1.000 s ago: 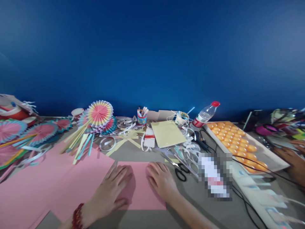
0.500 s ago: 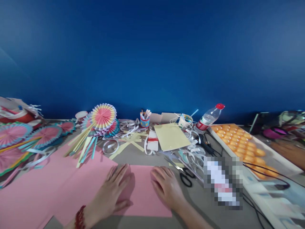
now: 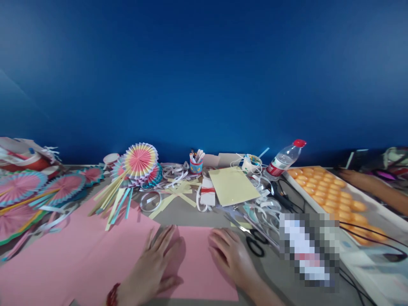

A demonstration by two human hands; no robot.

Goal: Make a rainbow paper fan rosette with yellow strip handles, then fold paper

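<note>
My left hand (image 3: 154, 259) lies flat with fingers spread on a sheet of pink paper (image 3: 199, 276), near the sheet's left part. A red bracelet (image 3: 112, 295) circles that wrist. Across from it, my right hand (image 3: 234, 257) rests on the sheet's right edge, palm down, fingers stretched out and slightly bent. Neither hand holds anything. To the left spread larger pink sheets (image 3: 63, 263), partly under my left hand. Black-handled scissors (image 3: 256, 247) lie just right of my right hand.
Folded paper fans (image 3: 140, 161) and pastel paper strips (image 3: 119, 199) are at the left. Behind are a yellow sheet (image 3: 234, 187), a pen cup (image 3: 196, 166) and a tilted bottle (image 3: 283, 159). At right, orange balls (image 3: 328, 195) fill a white tray, beside another person's arm (image 3: 369, 185).
The view has shifted slightly, so things sit lower and farther right. Both my hands stay flat on the pink paper. Another person's arm has come into view beyond the tray.
</note>
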